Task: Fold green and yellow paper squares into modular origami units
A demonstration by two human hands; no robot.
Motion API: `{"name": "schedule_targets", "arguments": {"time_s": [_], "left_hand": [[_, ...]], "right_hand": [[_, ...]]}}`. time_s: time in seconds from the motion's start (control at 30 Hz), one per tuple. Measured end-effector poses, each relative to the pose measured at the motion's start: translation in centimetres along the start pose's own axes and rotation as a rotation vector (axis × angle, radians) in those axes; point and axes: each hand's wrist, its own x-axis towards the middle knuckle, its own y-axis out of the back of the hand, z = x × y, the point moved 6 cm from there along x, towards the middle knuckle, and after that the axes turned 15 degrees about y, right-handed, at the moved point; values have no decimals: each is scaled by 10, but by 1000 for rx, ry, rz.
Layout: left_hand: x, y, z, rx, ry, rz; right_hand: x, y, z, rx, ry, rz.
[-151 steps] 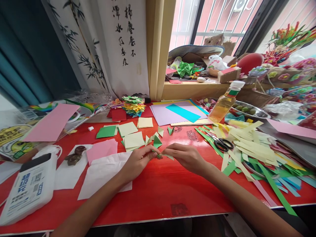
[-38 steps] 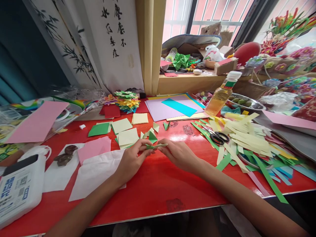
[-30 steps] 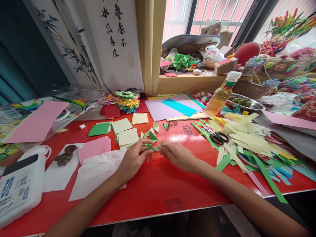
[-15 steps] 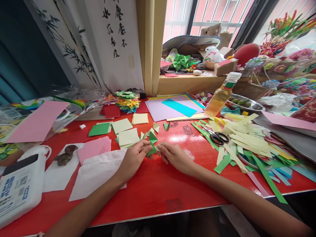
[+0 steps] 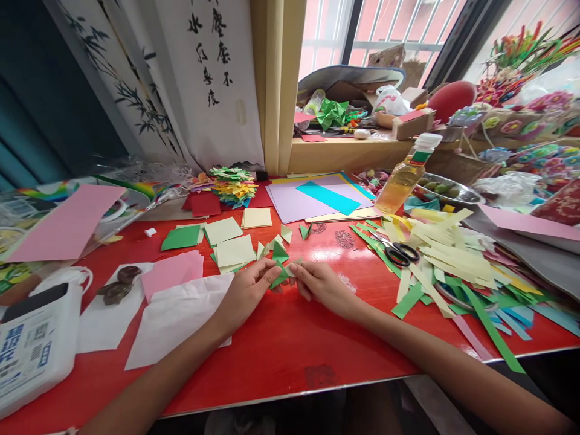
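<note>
My left hand [image 5: 251,289] pinches a small green folded paper piece [image 5: 280,278] low over the red table [image 5: 272,356]. From the other side, my right hand [image 5: 322,287] grips a pale yellow-green part against it; fingers hide how the two join. Just beyond my fingertips lie several small folded triangles, among them a green one [image 5: 280,249], a pale one [image 5: 286,233] and another green one [image 5: 305,231]. Square sheets sit in small stacks behind my left hand: pale ones [image 5: 235,251], cream ones [image 5: 257,218] and green ones [image 5: 180,238].
Black-handled scissors [image 5: 401,254] rest beside a heap of cut paper strips [image 5: 453,248] on the right. Behind them a bottle [image 5: 405,175] leans. Pink sheets [image 5: 172,275], a white sheet [image 5: 181,317] and a white box [image 5: 38,350] lie left. A layered paper model [image 5: 233,187] stands at back.
Both hands stay almost in place. The held paper has turned slightly between my fingers, and the pale part now shows a little differently. Nothing else has moved.
</note>
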Motion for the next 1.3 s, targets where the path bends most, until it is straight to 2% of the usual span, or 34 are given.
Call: {"name": "schedule_targets", "arguments": {"time_s": [0.1,0.33,0.5,0.63,0.73,0.8,0.83,0.87,0.93,1.0,1.1,1.2,1.3], "left_hand": [[0,1,1,50,-7,11],[0,-3,-2,-31,26,-89],[0,-4,-5,-10,29,-92],[2,-7,-8,-22,57,-155],[2,-10,-7,-19,67,-195],[2,-10,-6,-15,58,-197],[2,-10,-5,-16,54,-189],[2,-9,-5,-20,51,-178],[2,-8,-5,-38,55,-159],[1,-9,-6,-59,64,-167],[2,-12,-7,-77,72,-197],[2,-15,-7,-78,71,-207],[3,-16,-7,-73,66,-198]], "right_hand": [[0,1,4,34,-22,15],[-1,2,3,-1,-6,42],[-1,-2,-2,-66,23,-35],[-3,-5,-3,-78,22,-76],[-2,-8,-5,-84,38,-162],[1,-4,-2,-121,50,-190],[4,2,1,-161,59,-160],[8,13,5,-226,80,-78],[15,42,14,-399,143,162],[19,66,23,-595,218,314],[26,80,41,-715,253,291],[32,81,52,-685,224,232],[37,79,51,-632,231,259]]}}
